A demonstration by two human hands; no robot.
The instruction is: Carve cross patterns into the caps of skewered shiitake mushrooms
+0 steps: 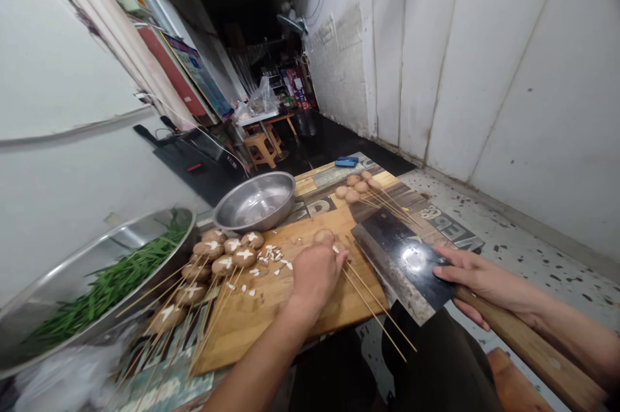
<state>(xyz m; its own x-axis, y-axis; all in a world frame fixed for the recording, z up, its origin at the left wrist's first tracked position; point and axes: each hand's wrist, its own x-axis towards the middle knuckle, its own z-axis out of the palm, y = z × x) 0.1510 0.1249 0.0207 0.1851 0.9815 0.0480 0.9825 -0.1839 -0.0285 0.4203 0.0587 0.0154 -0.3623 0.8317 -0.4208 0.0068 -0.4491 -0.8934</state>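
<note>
My left hand (317, 270) is closed around a skewered mushroom (323, 236) over the wooden cutting board (276, 309). Two thin bamboo skewers (375, 305) run from it toward the near right, past the board's edge. In my right hand (465, 276) is a cleaver (407, 263), gripped where its wooden handle meets the broad dark blade. The blade is tilted beside the board's right side. Small white mushroom trimmings (274, 257) lie scattered on the board. At its left edge, several skewered mushrooms (245, 256) bear white crosses cut in their caps.
Behind the board stands a steel bowl (230, 208). A large steel basin (169, 270) of green vegetables (116, 289) is at left, near a plastic bag (72, 370). Uncut skewered mushrooms (347, 194) and a blue object (346, 161) lie on the table's far right. Walls flank both sides.
</note>
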